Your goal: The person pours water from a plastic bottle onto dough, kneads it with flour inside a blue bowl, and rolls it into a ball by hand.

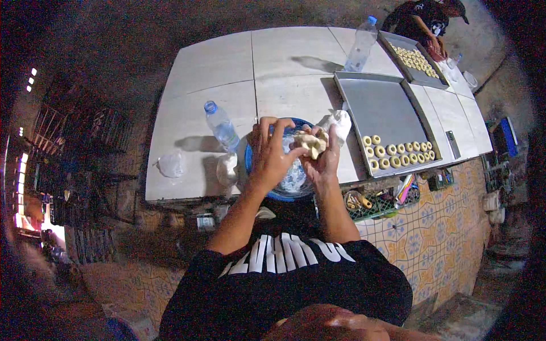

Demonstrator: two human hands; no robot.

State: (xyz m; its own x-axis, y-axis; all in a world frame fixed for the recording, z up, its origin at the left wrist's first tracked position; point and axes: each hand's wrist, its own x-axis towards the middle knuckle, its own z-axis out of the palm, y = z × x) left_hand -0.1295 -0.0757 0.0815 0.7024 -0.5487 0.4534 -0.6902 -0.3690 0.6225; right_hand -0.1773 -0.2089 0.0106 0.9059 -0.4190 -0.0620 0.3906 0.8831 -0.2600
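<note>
A lump of pale dough (pixel 310 143) is held in my right hand (pixel 323 162) over a blue bowl (pixel 290 194) coated with white flour. My left hand (pixel 268 156) is arched beside it, fingers apart, its thumb touching the dough. Just right of the bowl stands a white bag (pixel 340 120), partly behind my right hand. An open water bottle (pixel 220 126) stands left of the bowl, with a small white bag (pixel 226 169) below it. A large metal tray (pixel 378 105) to the right has rows of dough rings (pixel 395 161) along its near part.
A clear bag (pixel 169 165) lies on the white tiled table (pixel 207 65). A second bottle (pixel 361 48) stands behind. A person (pixel 418 23) is at the far tray (pixel 409 57) of rings. A phone-like dark object (pixel 453 145) lies right. Green crates (pixel 364 211) sit below the front edge.
</note>
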